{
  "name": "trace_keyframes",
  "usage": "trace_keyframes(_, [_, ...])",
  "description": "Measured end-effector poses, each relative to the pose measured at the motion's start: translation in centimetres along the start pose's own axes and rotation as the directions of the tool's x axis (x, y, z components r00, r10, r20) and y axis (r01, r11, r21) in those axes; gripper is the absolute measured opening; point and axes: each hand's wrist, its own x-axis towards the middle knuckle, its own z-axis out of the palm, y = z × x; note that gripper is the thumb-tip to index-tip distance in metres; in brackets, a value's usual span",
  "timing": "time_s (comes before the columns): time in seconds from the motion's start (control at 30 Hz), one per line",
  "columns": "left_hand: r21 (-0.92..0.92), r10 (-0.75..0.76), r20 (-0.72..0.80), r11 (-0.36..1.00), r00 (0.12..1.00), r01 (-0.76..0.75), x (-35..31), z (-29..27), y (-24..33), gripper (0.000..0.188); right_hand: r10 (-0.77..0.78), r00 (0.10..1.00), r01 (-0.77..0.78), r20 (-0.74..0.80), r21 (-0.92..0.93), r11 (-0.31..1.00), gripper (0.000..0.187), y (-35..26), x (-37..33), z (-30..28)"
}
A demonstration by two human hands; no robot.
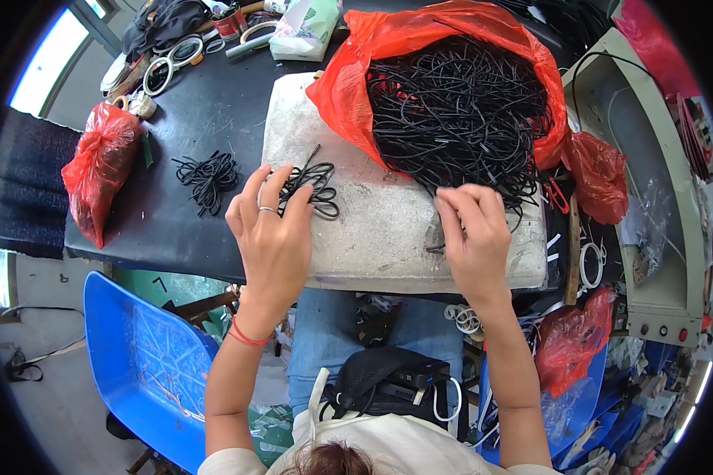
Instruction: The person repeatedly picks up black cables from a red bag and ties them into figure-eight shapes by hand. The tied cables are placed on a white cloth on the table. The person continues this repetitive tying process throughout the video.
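Note:
On the pale board (356, 253), a looped bundle of thin black cord (322, 190) lies under the curled fingers of my left hand (273, 229), which wears a ring. The thumb and fingers close on the bundle's left side and partly hide it. My right hand (479, 233) is closed in a pinch at the near edge of a large tangle of black cords (459, 103), with strands at its fingertips. That tangle spills from an open red plastic bag (337, 95). A second small black cord bundle (207, 180) rests on the dark tabletop, left of my left hand.
A tied red bag (101, 170) sits at the table's left end. Tape rolls (158, 77) and a tissue pack (305, 32) lie at the back. To the right stands a grey metal machine housing (665, 293). A blue plastic tub (146, 348) is below, left of my legs.

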Motion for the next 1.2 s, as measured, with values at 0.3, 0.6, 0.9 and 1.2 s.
trace_keyframes(0.3, [-0.483, 0.089, 0.065, 0.874, 0.994, -0.046, -1.9, 0.9, 7.7, 0.024, 0.168, 0.983, -0.174, -0.068, -0.098, 0.98, 0.012, 0.1, 2.3, 1.5])
trace_keyframes(0.6, [-0.666, 0.073, 0.098, 0.746, 0.993, 0.011, -0.7, -2.6, 6.6, 0.028, -0.258, 0.965, 0.251, 0.049, 0.108, 0.962, 0.019, -4.5, -1.8, -3.9])
trace_keyframes(0.9, [-0.494, 0.071, 0.864, -0.075, 0.499, 0.866, -0.7, -4.9, 5.3, 0.022, 0.009, 0.992, -0.026, 0.126, 0.134, 0.991, 0.022, -5.4, -1.9, -5.6])
trace_keyframes(1.2, [-0.441, 0.159, 0.862, -0.232, 0.481, 0.867, -2.3, -4.0, 3.8, 0.025, 0.092, 0.996, -0.093, 0.014, 0.108, 0.99, 0.016, -4.1, -2.1, -4.3])
